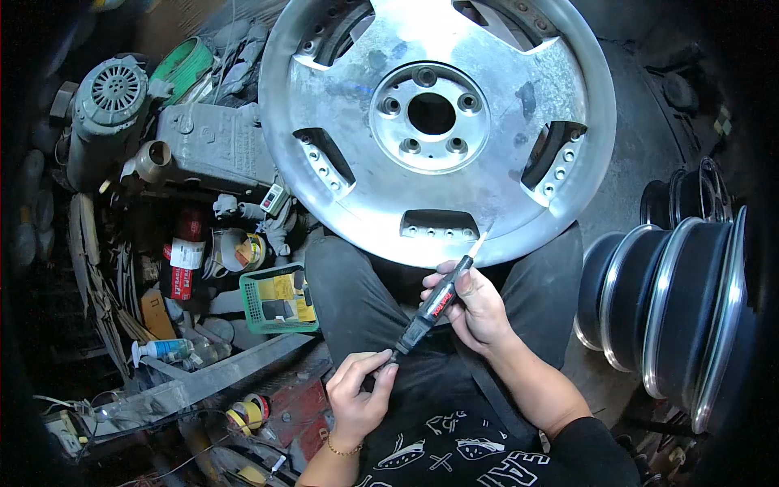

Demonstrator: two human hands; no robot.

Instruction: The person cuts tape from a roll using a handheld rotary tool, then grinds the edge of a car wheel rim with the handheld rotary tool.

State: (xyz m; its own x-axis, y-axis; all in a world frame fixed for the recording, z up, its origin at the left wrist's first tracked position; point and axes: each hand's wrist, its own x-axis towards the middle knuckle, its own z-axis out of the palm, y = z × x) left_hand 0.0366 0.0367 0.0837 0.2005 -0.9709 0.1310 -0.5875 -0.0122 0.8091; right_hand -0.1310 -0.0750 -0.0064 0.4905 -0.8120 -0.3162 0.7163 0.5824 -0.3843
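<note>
Head view of a seated person working on an alloy wheel [438,122], which leans face-up against the knees, far centre. The right hand [479,304] pinches a pen-shaped tool [438,300] between thumb and fingers; its thin tip [479,243] touches the wheel's near rim. The left hand [357,390], fingers curled together, pinches the tool's near end, where a cord seems to join it. A red label runs along the tool's body; its lettering is too small to read.

At near right, a stack of bare wheel rims [673,308] lies on its side, just beside the right knee. The left side is crowded: an electric motor [105,105] at far left, a grey metal casing [211,142] beside it, a red-labelled can [185,260], rolls of tape [243,414] and a spray bottle [162,351]. A green plastic basket [280,300] touches the left thigh and holds yellow cards and small dark items. The shirt carries white printed drawings and partly visible letters.
</note>
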